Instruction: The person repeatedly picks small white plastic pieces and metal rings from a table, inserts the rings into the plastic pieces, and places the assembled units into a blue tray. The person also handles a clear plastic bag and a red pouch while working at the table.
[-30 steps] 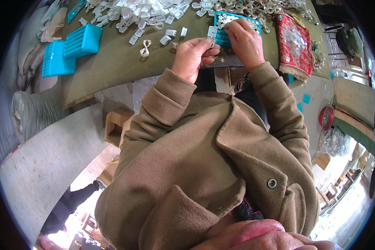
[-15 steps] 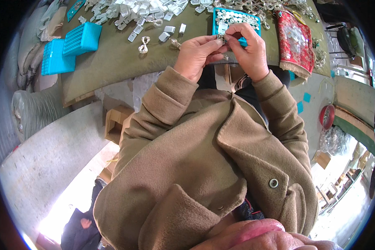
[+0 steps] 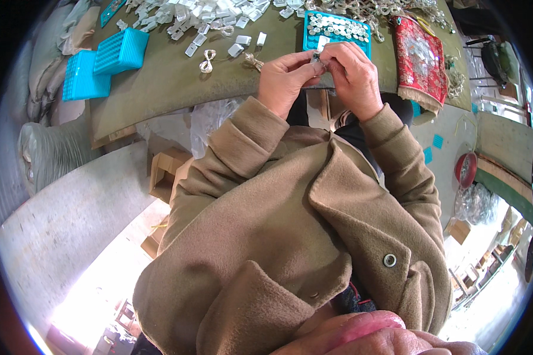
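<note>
Head view. The left hand (image 3: pixel 287 81) has its thumb and fingers pinched together on a small white rectangular plastic case (image 3: pixel 323 42), whose lower part is dark and largely covered by the fingertips. The right hand (image 3: pixel 355 80) meets it from the other side, its thumb and forefinger closed on the same piece; its exact grip is partly hidden. The case is held upright between the two hands, above the near edge of a dull olive-green counter (image 3: pixel 172 83).

Directly behind the hands lies a turquoise plastic tray (image 3: pixel 307 38) bearing rows of round silvery-white pieces (image 3: pixel 336 26). To the left are a figure-eight coil of pale wire (image 3: pixel 207 61) and, nearer the left hand, a second pale bundle of wire (image 3: pixel 253 61). Beyond them spreads a heap of white and translucent plastic cases (image 3: pixel 219 12). Two stacks of ridged turquoise trays (image 3: pixel 122 48) stand toward the left edge. To the right, a red patterned cloth with a fringed end (image 3: pixel 417 71) carries small clear pieces (image 3: pixel 421 52).
</note>
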A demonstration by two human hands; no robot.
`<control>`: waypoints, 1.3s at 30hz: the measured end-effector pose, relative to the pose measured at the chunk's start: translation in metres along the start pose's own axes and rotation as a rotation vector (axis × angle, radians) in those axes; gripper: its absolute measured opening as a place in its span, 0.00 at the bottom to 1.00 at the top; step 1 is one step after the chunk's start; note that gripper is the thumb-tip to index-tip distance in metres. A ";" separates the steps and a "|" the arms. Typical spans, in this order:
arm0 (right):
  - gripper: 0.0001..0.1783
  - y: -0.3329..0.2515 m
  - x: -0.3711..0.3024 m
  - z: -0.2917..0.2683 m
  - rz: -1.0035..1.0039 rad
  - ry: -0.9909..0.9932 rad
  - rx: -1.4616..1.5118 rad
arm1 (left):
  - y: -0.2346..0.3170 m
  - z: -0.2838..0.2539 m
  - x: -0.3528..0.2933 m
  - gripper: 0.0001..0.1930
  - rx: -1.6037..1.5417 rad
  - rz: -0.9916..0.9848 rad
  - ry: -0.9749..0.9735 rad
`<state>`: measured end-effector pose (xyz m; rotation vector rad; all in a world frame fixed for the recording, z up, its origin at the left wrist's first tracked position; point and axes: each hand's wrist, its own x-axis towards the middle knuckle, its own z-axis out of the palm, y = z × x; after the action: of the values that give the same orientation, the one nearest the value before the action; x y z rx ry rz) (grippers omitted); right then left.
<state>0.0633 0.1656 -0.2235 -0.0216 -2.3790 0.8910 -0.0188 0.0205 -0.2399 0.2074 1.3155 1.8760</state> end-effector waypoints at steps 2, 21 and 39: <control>0.10 0.001 0.000 -0.004 0.067 -0.037 0.061 | -0.001 0.001 -0.001 0.15 0.020 0.015 -0.001; 0.12 -0.005 -0.007 -0.008 0.683 -0.034 0.842 | 0.007 0.011 -0.003 0.12 -0.073 0.007 -0.077; 0.16 0.010 -0.015 -0.014 0.869 -0.077 1.214 | -0.017 -0.005 0.008 0.08 -0.721 -0.622 -0.310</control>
<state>0.0812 0.1785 -0.2296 -0.5587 -1.4492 2.5966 -0.0182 0.0250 -0.2589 -0.2552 0.3679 1.5663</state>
